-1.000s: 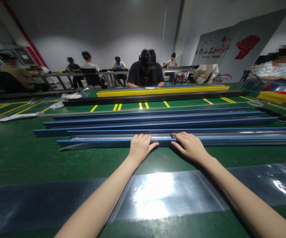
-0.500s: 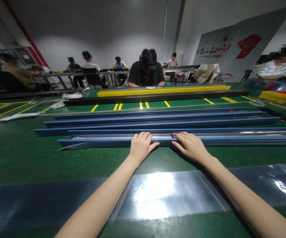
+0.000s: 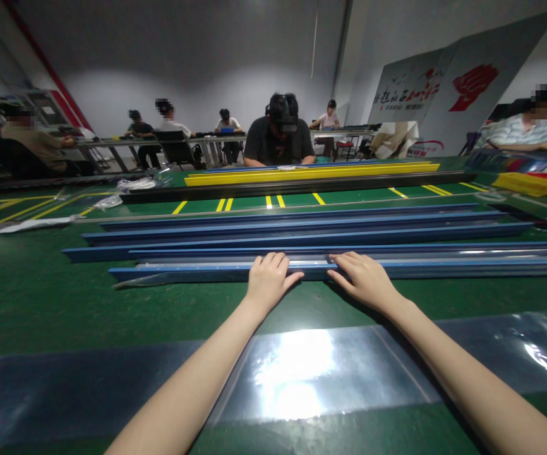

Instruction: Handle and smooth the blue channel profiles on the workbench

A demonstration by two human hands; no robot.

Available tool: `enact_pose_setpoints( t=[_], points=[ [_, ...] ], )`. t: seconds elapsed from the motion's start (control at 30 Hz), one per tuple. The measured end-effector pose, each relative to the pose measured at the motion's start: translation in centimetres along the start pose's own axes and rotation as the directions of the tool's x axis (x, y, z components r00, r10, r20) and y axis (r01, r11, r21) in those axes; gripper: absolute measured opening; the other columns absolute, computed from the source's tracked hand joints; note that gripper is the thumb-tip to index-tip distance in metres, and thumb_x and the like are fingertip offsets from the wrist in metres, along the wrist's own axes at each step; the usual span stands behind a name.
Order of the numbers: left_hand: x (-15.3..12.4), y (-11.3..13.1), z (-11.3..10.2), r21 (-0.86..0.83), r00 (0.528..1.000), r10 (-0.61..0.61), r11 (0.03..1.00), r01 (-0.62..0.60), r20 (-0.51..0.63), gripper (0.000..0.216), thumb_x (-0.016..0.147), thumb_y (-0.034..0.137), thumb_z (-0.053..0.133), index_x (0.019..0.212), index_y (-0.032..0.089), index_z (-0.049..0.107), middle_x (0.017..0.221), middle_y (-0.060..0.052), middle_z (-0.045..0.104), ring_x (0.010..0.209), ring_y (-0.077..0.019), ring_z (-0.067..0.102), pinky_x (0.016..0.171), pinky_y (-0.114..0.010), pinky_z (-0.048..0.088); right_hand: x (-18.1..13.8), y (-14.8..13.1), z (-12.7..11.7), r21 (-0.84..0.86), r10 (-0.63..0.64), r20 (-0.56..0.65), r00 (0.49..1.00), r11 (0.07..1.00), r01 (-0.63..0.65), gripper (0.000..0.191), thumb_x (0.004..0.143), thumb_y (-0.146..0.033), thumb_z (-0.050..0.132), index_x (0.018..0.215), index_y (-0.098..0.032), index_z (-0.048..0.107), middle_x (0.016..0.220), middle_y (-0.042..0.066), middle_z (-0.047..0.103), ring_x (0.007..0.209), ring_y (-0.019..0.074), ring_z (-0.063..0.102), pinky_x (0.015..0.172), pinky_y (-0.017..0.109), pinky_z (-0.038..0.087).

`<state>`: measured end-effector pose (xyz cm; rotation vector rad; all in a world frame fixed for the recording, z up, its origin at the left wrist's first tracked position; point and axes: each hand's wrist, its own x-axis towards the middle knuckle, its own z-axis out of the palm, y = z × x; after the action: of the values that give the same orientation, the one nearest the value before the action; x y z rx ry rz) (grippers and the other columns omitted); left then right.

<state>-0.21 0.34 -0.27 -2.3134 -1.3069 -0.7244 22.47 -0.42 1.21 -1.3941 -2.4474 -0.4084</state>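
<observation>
At twelve o'clock, our left hand [image 3: 270, 278] and right hand [image 3: 362, 278] are gripping the near rail [image 3: 316, 273]; we're apparently steadying it, next move probably needing even pressure.

Profiles [image 3: 207, 273] (on table [image 3: 74, 309]) behind film [image 3: 340, 373]

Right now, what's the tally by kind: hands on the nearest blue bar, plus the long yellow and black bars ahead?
Hands on the blue bar: 2 (left hand, right hand)
Long yellow bar: 1
Long black bar: 1
Total: 4
</observation>
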Motion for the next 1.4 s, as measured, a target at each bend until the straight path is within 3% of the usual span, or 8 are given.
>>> enact_pose_setpoints(
  t=[0.77,1.4],
  points=[
    [0.08,0.24,-0.4,0.013,1.0,-0.017,1.0,0.017,0.027,0.035,0.082,0.049,0.046,0.075,0.016,0.056,0.079,-0.004,0.063,0.075,-0.018,0.054,0.064,-0.031,0.031,-0.01,0.01,0.06,-0.001,0.0,-0.005,1.0,1.0,0.0,0.04,0.088,-0.041,0.033,0.109,-0.016,0.057,0.108,0.009,0.063,0.098,0.0203,0.055,0.079,0.031,0.041],
    [0.09,0.32,-0.45,0.032,1.0,-0.019,0.999,0.018,0.023,0.036,0.082,0.05,0.047,0.075,0.016,0.056,0.079,-0.004,0.064,0.074,-0.0181,0.056,0.064,-0.031,0.03,-0.02,0.1,0.17,0.003,0.001,0.006,1.0,1.0,-0.001,0.04,0.088,-0.041,0.033,0.107,-0.015,0.057,0.108,0.009,0.062,0.098,0.0209,0.054,0.079,0.031,0.039]
  ],
)
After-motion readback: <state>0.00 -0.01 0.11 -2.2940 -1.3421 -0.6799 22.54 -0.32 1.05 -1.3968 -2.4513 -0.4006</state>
